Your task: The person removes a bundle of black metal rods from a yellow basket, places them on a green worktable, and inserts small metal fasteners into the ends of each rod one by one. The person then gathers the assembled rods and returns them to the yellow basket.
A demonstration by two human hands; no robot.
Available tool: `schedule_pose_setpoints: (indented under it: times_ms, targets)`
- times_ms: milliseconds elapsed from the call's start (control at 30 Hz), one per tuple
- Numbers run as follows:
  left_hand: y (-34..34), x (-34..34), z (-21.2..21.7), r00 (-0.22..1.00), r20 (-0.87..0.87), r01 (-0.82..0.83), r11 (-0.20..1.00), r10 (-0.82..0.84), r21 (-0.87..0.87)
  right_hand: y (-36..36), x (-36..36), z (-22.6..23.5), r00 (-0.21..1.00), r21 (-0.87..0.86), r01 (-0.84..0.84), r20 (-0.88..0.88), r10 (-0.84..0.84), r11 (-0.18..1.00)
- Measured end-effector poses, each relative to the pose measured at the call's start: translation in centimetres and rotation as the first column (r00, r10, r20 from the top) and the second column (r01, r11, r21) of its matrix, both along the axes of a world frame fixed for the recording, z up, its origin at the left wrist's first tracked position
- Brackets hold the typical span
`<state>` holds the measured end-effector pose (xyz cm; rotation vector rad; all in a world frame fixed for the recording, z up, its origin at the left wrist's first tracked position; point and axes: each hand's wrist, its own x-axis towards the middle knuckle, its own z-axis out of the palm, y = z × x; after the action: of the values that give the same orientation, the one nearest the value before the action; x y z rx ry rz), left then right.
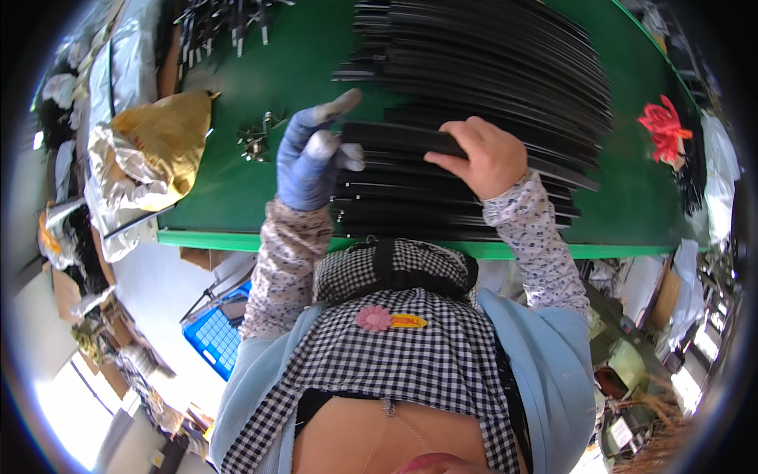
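Note:
My right hand (489,156) is bare and closed on the right part of a dark black strip (391,137), thumb below and fingers above. The strip lies level over a layer of similar long black strips (418,191) on the green table. At its left end is my left hand (309,158), in a blue glove with greyish fingertips. Those fingers are spread apart around the end, one stretched upward; whether they touch the strip is hard to see. Beyond both hands rests a larger stack of black strips (489,55).
Small metal parts (257,141) lie left of my left hand on the green table (237,193). Further left is a yellow-gold bag (178,134). Black rods (233,24) lie at the far left, and a red bundle (663,126) at the right. A blue crate (212,340) stands below the table.

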<state>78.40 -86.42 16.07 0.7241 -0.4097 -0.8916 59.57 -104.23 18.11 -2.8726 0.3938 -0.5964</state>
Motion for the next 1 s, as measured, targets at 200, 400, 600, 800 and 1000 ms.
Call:
schedule_pose_setpoints:
  times_ms: [200, 400, 600, 800, 1000]
  targets:
    - [1.3, 0.3, -0.5, 0.909, -0.046, 0.371, 0.853, -0.415, -0.368, 3.0, -0.9, 1.5, 0.989, 0.094, -0.099, 0.123, 0.087, 0.991]
    - [2.3, -2.1, 2.0, 0.865, -0.096, 0.444, 0.84, -0.493, -0.311, 5.3, -2.5, 2.7, 0.989, 0.206, -0.12, 0.113, 0.098, 0.971]
    - [4.4, -3.4, 3.8, 0.889, -0.223, 0.344, 0.906, -0.399, -0.249, 7.6, -3.3, 3.8, 0.993, 0.264, -0.081, 0.102, 0.056, 0.961]
    - [5.8, -3.8, 4.8, 0.815, -0.323, 0.449, 0.877, -0.481, -0.17, 8.3, -3.8, 4.2, 0.998, 0.391, -0.048, -0.006, 0.055, 0.919]
    - [5.5, -3.0, 3.6, 0.664, -0.451, 0.549, 0.799, -0.596, -0.246, 8.5, -4.3, 3.6, 0.999, 0.387, 0.009, -0.051, 0.012, 0.922]
